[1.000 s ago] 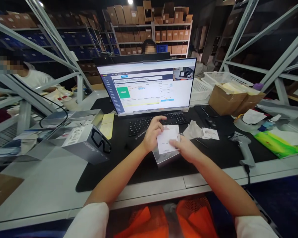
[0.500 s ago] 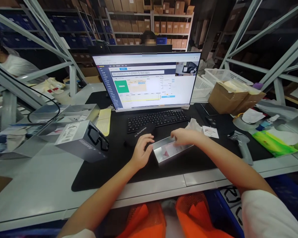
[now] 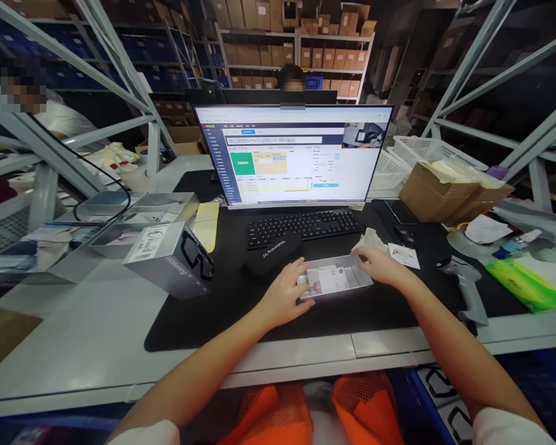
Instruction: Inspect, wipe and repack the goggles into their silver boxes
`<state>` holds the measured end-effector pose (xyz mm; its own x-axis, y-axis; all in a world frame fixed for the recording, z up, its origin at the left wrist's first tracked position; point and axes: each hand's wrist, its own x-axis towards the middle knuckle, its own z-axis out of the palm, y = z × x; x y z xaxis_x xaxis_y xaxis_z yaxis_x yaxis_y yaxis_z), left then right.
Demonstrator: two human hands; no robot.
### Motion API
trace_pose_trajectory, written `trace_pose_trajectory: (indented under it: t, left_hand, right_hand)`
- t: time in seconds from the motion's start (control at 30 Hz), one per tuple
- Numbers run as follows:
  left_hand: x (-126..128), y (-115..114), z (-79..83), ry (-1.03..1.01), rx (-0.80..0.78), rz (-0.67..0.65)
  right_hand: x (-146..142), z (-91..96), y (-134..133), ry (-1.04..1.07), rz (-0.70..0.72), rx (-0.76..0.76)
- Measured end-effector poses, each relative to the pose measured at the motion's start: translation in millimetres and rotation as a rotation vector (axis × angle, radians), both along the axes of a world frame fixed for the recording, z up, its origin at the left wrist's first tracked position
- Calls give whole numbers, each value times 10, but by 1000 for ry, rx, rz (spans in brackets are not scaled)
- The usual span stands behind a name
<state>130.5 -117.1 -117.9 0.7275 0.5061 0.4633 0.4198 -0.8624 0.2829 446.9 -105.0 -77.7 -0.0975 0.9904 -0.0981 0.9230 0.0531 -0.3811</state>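
Note:
An open grey box [image 3: 362,278] lies on the black desk mat, with printed cards [image 3: 330,279] inside. My left hand [image 3: 285,295] grips its left end, thumb on the near side and fingers over the far side. At the opposite end, my right hand [image 3: 380,267] pinches the rim near the far corner; its fingertips are partly hidden. Just beyond the left hand rests a black glasses case [image 3: 275,253] with white lettering. To the left stands a closed grey box [image 3: 167,262] with goggles pictured on it.
Behind the hands are a keyboard [image 3: 306,225] and a lit monitor [image 3: 301,161]. A barcode scanner [image 3: 467,290], a green packet [image 3: 528,285] and cardboard boxes [image 3: 438,194] occupy the right. Divided trays [image 3: 86,253] stand left. Two other people are partly visible beyond the desk.
My left hand has closed around the box's left end. My right hand has drawn back from inside to the right rim. The box has turned squarer to me, and the view has shifted.

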Motion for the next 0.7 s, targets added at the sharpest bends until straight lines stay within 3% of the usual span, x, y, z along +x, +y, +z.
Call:
trace_pose_trajectory:
  t: [0.1, 0.2, 0.33, 0.43, 0.53, 0.7]
  left_hand:
    - [-170, 110, 208, 11, -14, 86]
    - [-453, 271, 380, 15, -103, 283]
    - [-755, 488, 298, 55, -404, 504]
    - [-809, 572, 136, -237, -617, 552]
    - [-779, 586, 76, -597, -809, 595]
    - [-653, 516, 267, -805, -1002, 585]
  right_hand:
    - [60, -42, -33, 15, 3, 36]
    - [65, -46, -81, 47, 39, 135]
    - [-30, -7, -99, 107, 104, 212]
    - [-157, 34, -85, 160, 165, 224]
    - [-261, 62, -88, 208, 191, 262]
    - [-432, 141, -108, 379, 173, 434]
